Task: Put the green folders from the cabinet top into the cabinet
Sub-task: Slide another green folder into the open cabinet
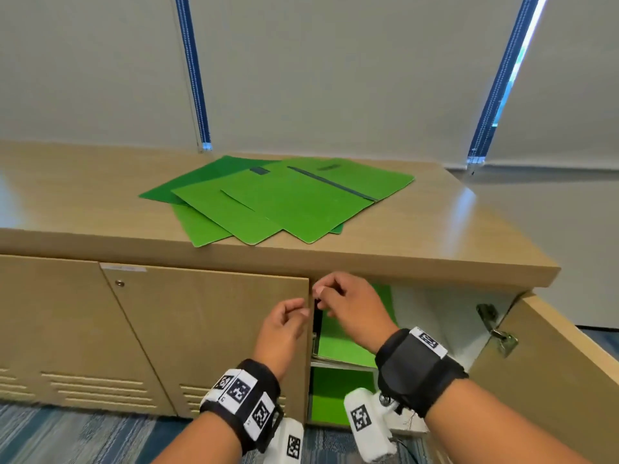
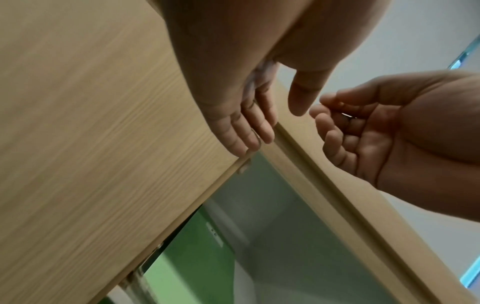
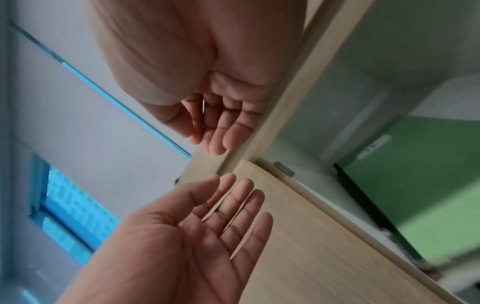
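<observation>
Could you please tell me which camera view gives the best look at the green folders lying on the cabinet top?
The head view: it looks down on the whole overlapping pile of green folders on the cabinet top. The left wrist and right wrist views look up from below that top, so they show none of that pile, only green folders inside the cabinet.

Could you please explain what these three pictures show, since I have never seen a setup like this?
There is no machine here: a person wears one camera on the head and one on each wrist. The large picture is the head view, looking down at a wooden cabinet. On its top lie several green folders, fanned and overlapping. The right door stands open, and more green folders are already inside. The left hand and right hand are both near the edge of the closed door. The other two pictures look along each wrist at the fingers, which lie loosely and hold nothing.
</observation>
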Motion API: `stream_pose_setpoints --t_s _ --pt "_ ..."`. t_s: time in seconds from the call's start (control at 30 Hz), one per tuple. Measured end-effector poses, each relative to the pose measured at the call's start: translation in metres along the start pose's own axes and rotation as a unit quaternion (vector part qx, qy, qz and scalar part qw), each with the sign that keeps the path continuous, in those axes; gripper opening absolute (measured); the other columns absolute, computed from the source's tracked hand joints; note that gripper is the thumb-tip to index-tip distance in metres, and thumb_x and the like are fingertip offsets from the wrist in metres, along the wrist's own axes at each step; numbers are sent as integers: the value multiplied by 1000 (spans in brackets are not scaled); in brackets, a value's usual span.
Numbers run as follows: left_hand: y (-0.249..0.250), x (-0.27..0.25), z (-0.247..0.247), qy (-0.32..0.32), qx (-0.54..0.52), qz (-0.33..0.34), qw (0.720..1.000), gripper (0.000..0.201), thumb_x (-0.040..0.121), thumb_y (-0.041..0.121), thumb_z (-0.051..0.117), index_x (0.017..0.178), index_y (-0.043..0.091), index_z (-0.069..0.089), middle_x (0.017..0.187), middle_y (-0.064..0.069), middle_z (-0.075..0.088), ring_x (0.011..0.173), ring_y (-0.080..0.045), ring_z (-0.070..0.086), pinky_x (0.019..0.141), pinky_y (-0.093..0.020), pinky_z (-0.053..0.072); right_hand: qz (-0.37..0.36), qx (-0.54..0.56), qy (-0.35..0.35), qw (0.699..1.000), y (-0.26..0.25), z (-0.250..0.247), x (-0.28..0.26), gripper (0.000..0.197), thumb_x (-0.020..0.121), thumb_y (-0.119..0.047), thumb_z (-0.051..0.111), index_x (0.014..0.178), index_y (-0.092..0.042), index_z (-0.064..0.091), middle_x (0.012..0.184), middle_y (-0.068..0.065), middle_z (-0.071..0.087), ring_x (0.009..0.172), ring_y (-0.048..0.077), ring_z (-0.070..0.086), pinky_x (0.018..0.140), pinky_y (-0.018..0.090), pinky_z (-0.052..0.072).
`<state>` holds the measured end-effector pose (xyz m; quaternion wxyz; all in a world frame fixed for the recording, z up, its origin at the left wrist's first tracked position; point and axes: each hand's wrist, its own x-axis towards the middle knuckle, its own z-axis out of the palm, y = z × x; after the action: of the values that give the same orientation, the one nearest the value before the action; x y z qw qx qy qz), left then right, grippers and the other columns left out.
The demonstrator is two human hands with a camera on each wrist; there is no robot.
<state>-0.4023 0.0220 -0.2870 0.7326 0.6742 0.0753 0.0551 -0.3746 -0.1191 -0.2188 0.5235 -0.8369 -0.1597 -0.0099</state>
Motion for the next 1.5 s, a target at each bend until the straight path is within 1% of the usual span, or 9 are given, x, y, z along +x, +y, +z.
stream_pose_setpoints --t_s 0.37,0.53,0.73,0.9,1.03,1.1,1.2,1.3,1.5 --pt "51 43 -14 57 13 -22 998 16 84 21 64 100 20 67 100 -6 72 100 -22 66 95 -42 50 -41 -372 -49 926 -51 -7 86 54 87 -33 48 139 -20 40 141 -2 44 125 25 42 94 40 47" --pt "91 42 -14 97 -56 -110 988 13 94 21 57 102 11 59 94 -10 69 92 -28 66 83 -41 55 -51 -460 -130 877 -75 -3 66 39 85 -37 43 118 -20 55 119 1 57 108 29 45 87 43 45" --pt "96 61 -26 144 -119 -257 948 37 86 15 63 120 8 49 110 -16 63 98 -36 63 85 -57 53 -27 -313 -214 925 -98 -40 34 30 91 -42 46 115 -32 60 115 -13 60 107 11 43 94 32 38" --pt "117 63 -22 218 -19 -286 933 32 86 4 49 116 -2 59 116 -25 63 95 -32 63 88 -47 54 136 -246 2 960 -82 -95 95 40 87 -32 60 125 -18 54 130 4 49 122 22 43 106 34 38" --pt "150 45 -18 205 145 -309 917 35 101 10 33 129 2 52 137 -16 52 115 -24 55 93 -27 44 388 -45 113 914 -58 -127 123 73 80 -35 70 136 1 40 135 22 46 120 38 50 93 35 43" --pt "153 40 -20 231 87 -340 907 37 100 12 34 131 -1 50 135 -19 53 87 -16 58 74 -25 49 441 47 109 890 -49 -137 119 64 80 -29 70 133 -2 46 129 22 53 115 37 56 95 35 47" --pt "157 24 -19 213 227 -332 890 35 102 12 34 131 1 50 138 -15 52 106 -15 60 86 -25 47 451 249 103 851 -49 -145 110 35 95 -9 51 129 -1 50 117 17 54 111 27 56 99 37 48" --pt "170 2 -19 151 344 -301 877 35 102 8 33 131 4 52 140 -11 51 131 -23 47 102 -26 36 460 393 148 782 -65 -154 97 12 95 -7 51 105 -2 54 99 13 46 74 24 51 67 30 50" --pt "190 -12 2 176 127 -341 915 37 98 -1 36 135 -4 45 137 -20 49 118 -33 52 88 -28 40 434 474 -7 766 -130 -153 59 29 89 -16 52 114 -1 50 107 28 60 83 33 61 79 46 50"
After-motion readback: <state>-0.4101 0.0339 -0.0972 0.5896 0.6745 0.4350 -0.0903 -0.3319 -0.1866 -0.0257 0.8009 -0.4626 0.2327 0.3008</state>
